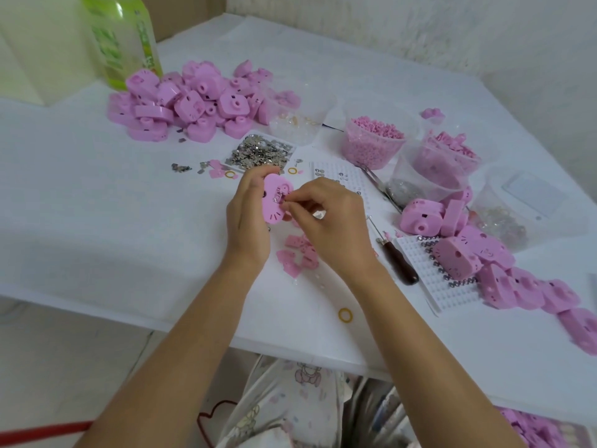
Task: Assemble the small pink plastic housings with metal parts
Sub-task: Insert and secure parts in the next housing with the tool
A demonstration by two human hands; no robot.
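Observation:
My left hand [247, 215] holds a pink plastic housing [274, 202] upright above the table's middle, its inner face toward me. My right hand [326, 218] pinches a small metal part [280, 199] at the housing's centre with fingertips; another shiny piece shows under its curled fingers. A square tray of loose metal parts [260, 151] lies just behind the hands. Several small pink covers [298, 253] lie on the table below my hands.
A heap of pink housings [190, 101] sits at back left beside a green bottle [124, 37]. More housings [484, 250] trail down the right edge. Clear tubs of pink bits [371, 140], white peg boards [433, 279], a dark-handled tool [399, 257] and yellow rings [345, 315] lie around.

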